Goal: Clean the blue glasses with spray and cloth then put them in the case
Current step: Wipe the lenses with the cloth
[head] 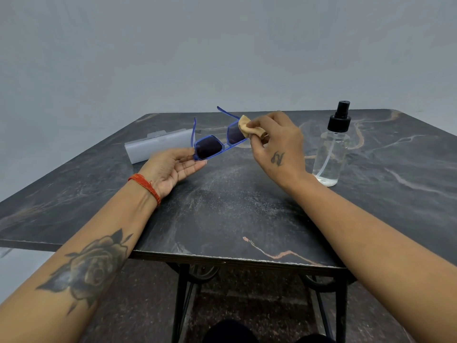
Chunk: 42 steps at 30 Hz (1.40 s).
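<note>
The blue-framed glasses (213,145) with dark lenses hang above the table, temples unfolded and pointing away from me. My left hand (173,164) pinches their left end, palm up. A tan cloth (247,128) is folded over the right lens, pinched there by my right hand (277,142). The translucent grey case (158,147) lies closed on the table behind my left hand. A clear spray bottle (332,149) with a black pump top stands upright to the right of my right hand.
The dark marble-patterned table (222,206) has its front edge near me, on black metal legs. A plain grey wall stands behind it. The floor below is dark and speckled.
</note>
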Motion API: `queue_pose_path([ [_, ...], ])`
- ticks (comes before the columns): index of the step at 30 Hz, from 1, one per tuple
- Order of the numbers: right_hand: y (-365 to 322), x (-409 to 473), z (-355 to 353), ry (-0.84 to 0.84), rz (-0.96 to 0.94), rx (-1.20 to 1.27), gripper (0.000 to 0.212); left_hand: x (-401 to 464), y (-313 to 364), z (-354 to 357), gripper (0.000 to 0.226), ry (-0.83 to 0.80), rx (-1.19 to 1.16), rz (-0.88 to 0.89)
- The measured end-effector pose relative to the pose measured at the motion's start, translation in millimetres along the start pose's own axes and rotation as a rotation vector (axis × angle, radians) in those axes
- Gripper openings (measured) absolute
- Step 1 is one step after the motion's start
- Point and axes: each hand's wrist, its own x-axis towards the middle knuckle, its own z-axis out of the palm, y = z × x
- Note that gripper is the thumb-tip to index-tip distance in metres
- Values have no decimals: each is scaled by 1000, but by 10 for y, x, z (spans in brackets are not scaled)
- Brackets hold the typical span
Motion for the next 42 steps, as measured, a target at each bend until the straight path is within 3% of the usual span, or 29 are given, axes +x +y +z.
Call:
queue_pose_path([
  [15,-7,-57,41,-162,-261,7,13,-29,-5,12,11,-8,4,-23],
  [30,4,-11,-1,-2,53,-4,13,-19,-6,11,12,8,45,5],
  [42,9,-70,70,-83,-223,62,14,-18,-6,4,12,-25,-3,-26],
])
